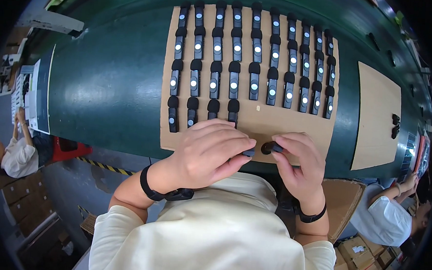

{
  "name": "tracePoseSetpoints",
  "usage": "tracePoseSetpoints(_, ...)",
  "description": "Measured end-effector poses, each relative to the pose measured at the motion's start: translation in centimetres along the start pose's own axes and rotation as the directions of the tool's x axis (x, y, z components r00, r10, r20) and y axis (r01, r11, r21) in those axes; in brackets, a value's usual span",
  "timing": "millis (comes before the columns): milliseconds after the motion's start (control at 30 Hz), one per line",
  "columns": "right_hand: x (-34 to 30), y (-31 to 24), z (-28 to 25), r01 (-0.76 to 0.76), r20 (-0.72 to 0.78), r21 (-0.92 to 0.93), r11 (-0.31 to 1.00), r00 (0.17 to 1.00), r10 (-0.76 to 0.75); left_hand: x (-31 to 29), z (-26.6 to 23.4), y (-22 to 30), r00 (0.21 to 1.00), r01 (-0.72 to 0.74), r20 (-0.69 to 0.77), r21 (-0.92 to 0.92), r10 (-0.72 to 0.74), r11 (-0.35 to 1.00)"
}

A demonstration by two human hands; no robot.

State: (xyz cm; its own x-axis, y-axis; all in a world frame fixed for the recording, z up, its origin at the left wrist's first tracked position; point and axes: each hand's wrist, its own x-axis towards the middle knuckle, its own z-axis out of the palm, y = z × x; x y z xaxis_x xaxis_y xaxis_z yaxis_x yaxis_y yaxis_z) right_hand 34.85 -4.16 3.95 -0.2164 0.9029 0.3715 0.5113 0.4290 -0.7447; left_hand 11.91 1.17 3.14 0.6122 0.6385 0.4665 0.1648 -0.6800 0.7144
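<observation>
1. Head view: your L hand (210, 149) has its thumb + fingers pinched nearly together on a small dark L piece (249, 152); only the end pokes out past the tips, on their R side.
2. Your R hand (300, 159) pinches too, thumb and fingertips apart only by the thickness of the R piece (273, 148), small & black w/ a rounded end.
3. Key relation, I'd judge: the gap b/w those two pieces. R piece sits just R of your L fingertips and a touch fwd; near, not touching.
4. Axes: R piece runs approx. sideways, rounded end facing your L fingers. L piece looks sideways w/ a slight tilt, but most is hidden in your grip, so can't tell for sure.
5. Nearer hand: each piece is in its own hand. To the nearest row of black units (254, 81), your L is closer; its fingers overlap the lower ends of a couple in view. Can't tell if they touch.
6. Those units lie fwd of your fingers on a cardboard sheet (285, 126), foam-like tops pointing away, long axes approx. fore-aft, i.e. roughly square to R piece. Small pale bit (258, 108) lies fwd of the gap btwn your hands.
7. Well R of your R fingers: second board (378, 114) w/ small dark parts (396, 126) at its far-R edge.
</observation>
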Motion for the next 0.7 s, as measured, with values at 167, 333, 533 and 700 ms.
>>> tracePoseSetpoints(167,0.5,0.1,-0.4,0.039,-0.038,-0.125,0.991,0.998,-0.044,1.0,0.9,0.1,0.993,-0.114,0.01,0.227,0.115,0.967)
tracePoseSetpoints(333,-0.6,0.6,0.3,0.154,0.038,-0.28,0.948,0.988,-0.15,0.5,1.6,0.5,0.977,-0.205,0.138,0.426,0.16,0.881)
tracePoseSetpoints(533,-1.3,0.8,0.3,0.191,0.169,-0.334,0.923,0.975,-0.141,-0.2,2.0,0.1,0.959,-0.263,0.223,0.486,0.172,0.833)
tracePoseSetpoints(700,-0.9,1.6,0.7,0.175,0.166,-0.349,0.921,0.978,-0.122,0.4,2.4,-0.1,0.973,-0.215,0.182,0.524,0.138,0.824)
